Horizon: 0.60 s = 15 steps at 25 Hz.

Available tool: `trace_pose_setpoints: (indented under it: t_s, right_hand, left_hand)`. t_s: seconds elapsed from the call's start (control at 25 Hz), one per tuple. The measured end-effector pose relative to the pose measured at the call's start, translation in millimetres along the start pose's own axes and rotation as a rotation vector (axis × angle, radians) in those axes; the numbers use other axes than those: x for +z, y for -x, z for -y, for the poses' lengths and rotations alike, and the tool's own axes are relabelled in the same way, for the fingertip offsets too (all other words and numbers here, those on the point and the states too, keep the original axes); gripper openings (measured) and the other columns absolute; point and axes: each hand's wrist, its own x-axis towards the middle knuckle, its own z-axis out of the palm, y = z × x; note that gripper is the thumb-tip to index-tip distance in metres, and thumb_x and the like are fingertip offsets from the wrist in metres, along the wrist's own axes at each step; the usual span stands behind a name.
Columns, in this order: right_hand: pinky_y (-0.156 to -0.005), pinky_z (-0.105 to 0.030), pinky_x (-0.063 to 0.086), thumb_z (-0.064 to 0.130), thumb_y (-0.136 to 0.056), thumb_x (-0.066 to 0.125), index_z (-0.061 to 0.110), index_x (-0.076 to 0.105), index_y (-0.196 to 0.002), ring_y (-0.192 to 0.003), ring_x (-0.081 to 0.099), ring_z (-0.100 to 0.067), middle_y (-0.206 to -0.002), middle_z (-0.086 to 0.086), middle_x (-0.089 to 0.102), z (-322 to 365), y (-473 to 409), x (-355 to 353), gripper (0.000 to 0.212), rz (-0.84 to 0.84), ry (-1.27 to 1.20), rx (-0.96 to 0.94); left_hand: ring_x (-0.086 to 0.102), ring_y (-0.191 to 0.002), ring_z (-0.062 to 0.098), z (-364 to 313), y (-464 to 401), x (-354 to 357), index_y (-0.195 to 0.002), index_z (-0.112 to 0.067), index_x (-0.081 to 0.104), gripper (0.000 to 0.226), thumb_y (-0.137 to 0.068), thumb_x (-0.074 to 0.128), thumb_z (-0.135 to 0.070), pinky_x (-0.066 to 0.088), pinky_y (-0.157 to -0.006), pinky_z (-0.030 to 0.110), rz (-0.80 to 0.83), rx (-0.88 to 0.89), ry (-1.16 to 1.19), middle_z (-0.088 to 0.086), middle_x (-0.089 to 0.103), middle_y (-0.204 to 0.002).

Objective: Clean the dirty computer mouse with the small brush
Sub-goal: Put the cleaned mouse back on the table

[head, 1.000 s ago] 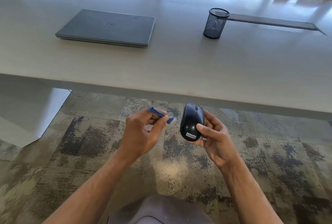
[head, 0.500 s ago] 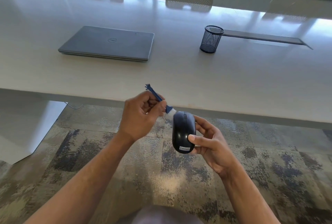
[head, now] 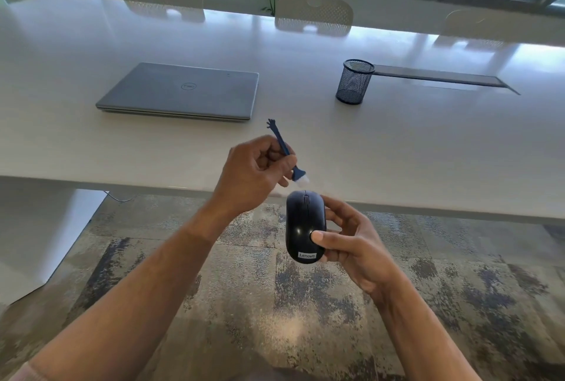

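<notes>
Head-camera view first takes in the two hands, raised side by side in front of the table edge, above the carpet. The right hand (head: 351, 243) cradles a black Lenovo computer mouse (head: 305, 226) from its right side, thumb laid across the shell near the logo and fingers curled behind, so the top with buttons and scroll wheel faces up and stays free for brushing. The left hand (head: 253, 177) pinches the small brush (head: 286, 151) partway down its dark blue handle, pen-fashion, which tilts the white bristles down toward the mouse's front end; the bristle tip sits just above the nose, and contact cannot be confirmed. Such a grip likely gives fine control for short flicks along the wheel slot and button seam.

Holding the work off the table probably lets loosened dirt fall to the floor rather than onto the white table (head: 397, 142). Farther back lie a closed Dell laptop (head: 180, 91) and an upright mesh pen cup (head: 354, 81), well apart.
</notes>
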Motion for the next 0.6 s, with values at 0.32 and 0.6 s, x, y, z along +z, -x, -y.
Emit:
trace_pose_setpoints:
  t_s: [0.32, 0.6]
  right_hand:
    - [-0.065, -0.041, 0.064, 0.011, -0.062, 0.091, 0.024, 0.073, -0.121, -0.098, 0.075, -0.042, -0.122, -0.010, 0.072, 25.7, -34.3, -24.4, 0.063, 0.034, 0.019, -0.016]
    - [-0.065, -0.040, 0.063, 0.007, -0.068, 0.086, 0.017, 0.070, -0.122, -0.098, 0.076, -0.036, -0.116, -0.009, 0.075, 57.3, -101.6, -61.6, 0.057, -0.024, 0.075, 0.011]
  left_hand:
    - [0.071, -0.063, 0.004, 2.4, -50.8, 15.5, -0.084, -0.022, 0.068, 0.013, -0.088, 0.073, -0.010, 0.057, -0.056, 0.019, -0.029, 0.025, -0.209, -0.004, 0.073, -0.075]
    - [0.073, -0.063, 0.014, 15.1, -104.1, 29.0, -0.084, -0.017, 0.069, 0.012, -0.089, 0.071, -0.006, 0.056, -0.056, 0.021, -0.159, -0.041, -0.089, 0.002, 0.075, -0.074]
